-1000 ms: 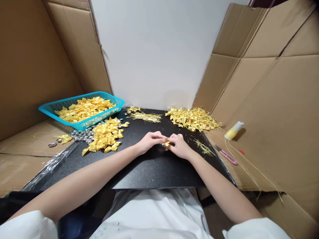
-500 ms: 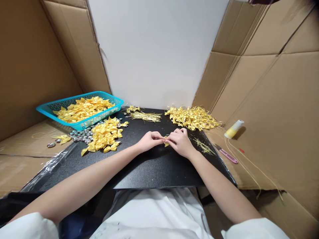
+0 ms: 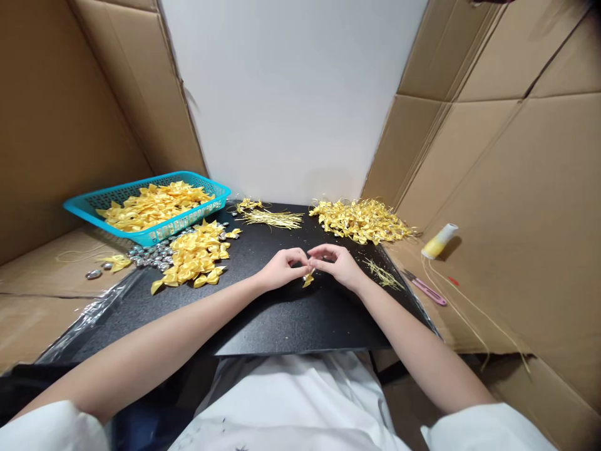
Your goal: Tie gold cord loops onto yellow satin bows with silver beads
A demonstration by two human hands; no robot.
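Note:
A small yellow ribbon bow (image 3: pixel 308 279) hangs between my two hands over the middle of the black board (image 3: pixel 291 313). My left hand (image 3: pixel 280 268) pinches it from the left with fingers closed. From the right, my right hand (image 3: pixel 337 263) pinches at the same spot, fingertips together and touching the left ones. A loose pile of yellow bows (image 3: pixel 196 260) lies to the left of my hands. A heap of tied bows with gold strings (image 3: pixel 360 221) lies at the back right.
A teal basket (image 3: pixel 94 205) full of yellow bows stands at the back left, with silver beads (image 3: pixel 154 255) before it. Gold cord pieces (image 3: pixel 275 218) lie at the back. A thread spool (image 3: pixel 439 242) and pink snips (image 3: pixel 426 288) rest on cardboard at the right.
My hands have lifted slightly and the bow now dangles below the fingertips instead of lying between them; my right hand's fingers have drawn into a finer pinch.

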